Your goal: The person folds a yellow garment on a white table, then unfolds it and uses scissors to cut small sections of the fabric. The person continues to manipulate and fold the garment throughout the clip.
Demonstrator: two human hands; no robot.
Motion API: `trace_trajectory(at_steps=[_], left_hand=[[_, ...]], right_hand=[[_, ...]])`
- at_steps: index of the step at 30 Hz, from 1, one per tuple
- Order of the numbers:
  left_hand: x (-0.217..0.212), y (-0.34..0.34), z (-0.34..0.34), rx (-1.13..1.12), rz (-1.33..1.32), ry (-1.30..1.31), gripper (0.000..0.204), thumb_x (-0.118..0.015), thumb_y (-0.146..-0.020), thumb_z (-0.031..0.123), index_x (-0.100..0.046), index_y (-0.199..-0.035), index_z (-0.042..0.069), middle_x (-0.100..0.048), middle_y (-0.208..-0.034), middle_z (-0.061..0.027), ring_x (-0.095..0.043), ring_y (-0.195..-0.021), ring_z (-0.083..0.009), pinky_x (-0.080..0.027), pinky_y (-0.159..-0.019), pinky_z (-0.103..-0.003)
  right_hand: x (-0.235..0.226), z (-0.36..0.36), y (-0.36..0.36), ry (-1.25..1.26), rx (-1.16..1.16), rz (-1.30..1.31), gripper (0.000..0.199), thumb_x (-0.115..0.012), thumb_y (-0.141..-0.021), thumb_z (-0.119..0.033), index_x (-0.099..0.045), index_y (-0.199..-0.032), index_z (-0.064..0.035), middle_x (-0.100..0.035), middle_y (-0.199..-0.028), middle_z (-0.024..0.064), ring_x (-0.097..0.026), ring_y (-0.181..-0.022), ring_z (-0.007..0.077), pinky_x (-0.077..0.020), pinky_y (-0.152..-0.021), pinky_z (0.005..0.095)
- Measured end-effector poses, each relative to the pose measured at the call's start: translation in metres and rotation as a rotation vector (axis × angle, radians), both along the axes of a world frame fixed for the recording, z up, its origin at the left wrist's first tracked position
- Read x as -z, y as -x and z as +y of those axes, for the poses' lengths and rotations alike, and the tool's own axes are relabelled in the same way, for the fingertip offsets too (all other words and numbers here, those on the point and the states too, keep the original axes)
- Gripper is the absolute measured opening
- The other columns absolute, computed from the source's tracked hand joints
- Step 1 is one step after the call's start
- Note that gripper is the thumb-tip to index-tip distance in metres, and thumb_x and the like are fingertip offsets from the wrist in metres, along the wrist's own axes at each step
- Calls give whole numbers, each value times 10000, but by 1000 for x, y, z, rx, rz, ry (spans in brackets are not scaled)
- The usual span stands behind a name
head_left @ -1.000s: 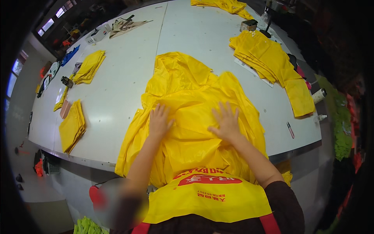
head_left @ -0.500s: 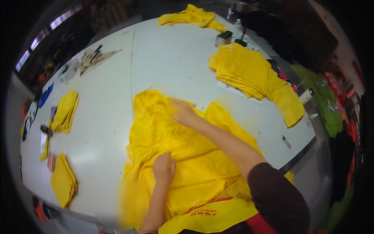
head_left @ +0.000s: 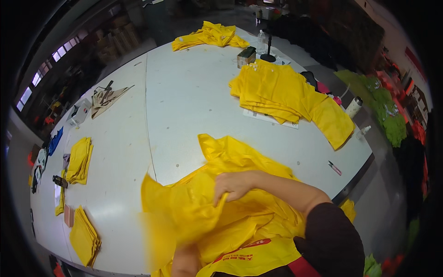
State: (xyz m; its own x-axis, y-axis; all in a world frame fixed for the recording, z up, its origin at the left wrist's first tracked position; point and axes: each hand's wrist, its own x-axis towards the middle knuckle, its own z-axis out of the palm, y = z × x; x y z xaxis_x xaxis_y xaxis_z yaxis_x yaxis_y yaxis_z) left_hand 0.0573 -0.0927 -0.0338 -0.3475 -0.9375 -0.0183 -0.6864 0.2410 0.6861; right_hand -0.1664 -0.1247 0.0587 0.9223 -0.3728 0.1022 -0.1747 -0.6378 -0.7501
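A large yellow garment (head_left: 240,161) lies bunched on the near part of the white table (head_left: 184,101). My right hand (head_left: 233,184) grips a fold of its fabric and holds it up off the table, so the cloth hangs in a blurred sheet to the left. My left forearm (head_left: 184,261) comes up at the lower edge, and the raised cloth hides the left hand itself. A yellow apron-like cloth with red print (head_left: 249,258) hangs at my chest.
A pile of yellow garments (head_left: 290,97) lies at the right, another heap (head_left: 210,36) at the far edge. Small folded yellow stacks (head_left: 79,159) (head_left: 85,235) sit at the left. A pink pen (head_left: 334,167), bottles (head_left: 354,107) and a small box (head_left: 246,56) are near the right edge.
My right hand has pulled back from the far side of the garment, taken hold of its cloth and lifted it leftward. My left hand has slipped under the fabric.
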Motion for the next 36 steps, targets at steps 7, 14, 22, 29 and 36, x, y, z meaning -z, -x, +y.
trace_trajectory(at_steps=[7,14,22,29,36], left_hand=[[-15,12,138,-605,1594,-1217,545,-577,-821,205,-374,-1304,54,-416,-1320,-169,-434,-1180,-307,-365,-997,-459],[-9,-24,215,-352,1457,-1076,381,-571,-840,88,-454,-1192,1,-580,-1077,-162,-610,-913,-256,-503,-863,-386],[-65,11,196,-793,1219,-917,276,-570,-836,132,-500,-1086,42,-617,-912,-92,-627,-680,-175,-548,-472,-281],[-101,-15,196,-501,1157,-509,225,-570,-853,196,-435,-946,42,-604,-846,-110,-596,-538,-190,-506,-383,-318],[-57,-105,191,-110,506,-16,356,-534,-849,91,-423,-1165,-32,-579,-1041,-140,-599,-790,-197,-497,-631,-280]], right_hand=[[73,63,72,253,514,667,332,-563,-702,-89,-623,-1026,-134,-602,-935,32,-518,-966,224,-311,-881,461],[46,110,-14,54,479,-192,400,-571,-763,-165,-523,-1137,-31,-558,-1067,177,-518,-998,342,-403,-885,411],[89,118,-96,-330,73,523,272,-568,-769,-210,-630,-1002,-84,-624,-999,126,-572,-959,291,-454,-774,393],[116,112,-93,118,41,932,308,-545,-800,-247,-619,-1072,-121,-618,-1072,82,-570,-975,253,-443,-813,393],[72,116,-46,-432,211,543,377,-522,-848,-298,-567,-1145,-70,-609,-1079,126,-571,-989,246,-432,-844,368]])
